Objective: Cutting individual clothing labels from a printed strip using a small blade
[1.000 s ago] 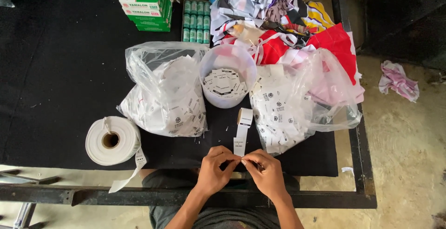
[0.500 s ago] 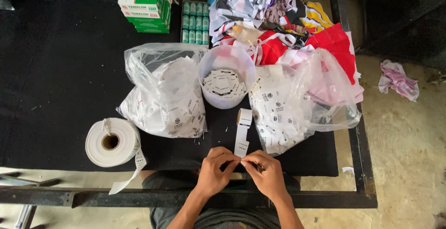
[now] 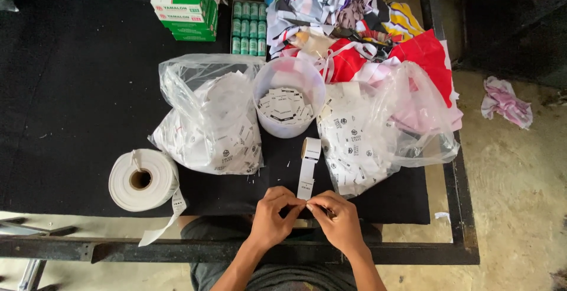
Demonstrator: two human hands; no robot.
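Observation:
My left hand (image 3: 273,215) and my right hand (image 3: 335,220) meet at the near edge of the black table (image 3: 71,90). Both pinch the loose end of a white label strip (image 3: 306,179). The strip runs away from me to a small white label roll (image 3: 311,148) lying on the table. Something thin and dark shows under my right fingers; I cannot tell what it is. A white tub (image 3: 289,103) filled with cut labels stands just beyond the small roll.
Two clear plastic bags of white labels lie on either side of the tub, one at left (image 3: 207,120), one at right (image 3: 378,131). A large white tape roll (image 3: 143,179) sits near left. Green boxes (image 3: 186,2), small green bottles (image 3: 248,25) and piled coloured fabric (image 3: 354,25) lie at the back.
My hands stay at the strip's end with small finger movements. The strip and roll have hardly shifted.

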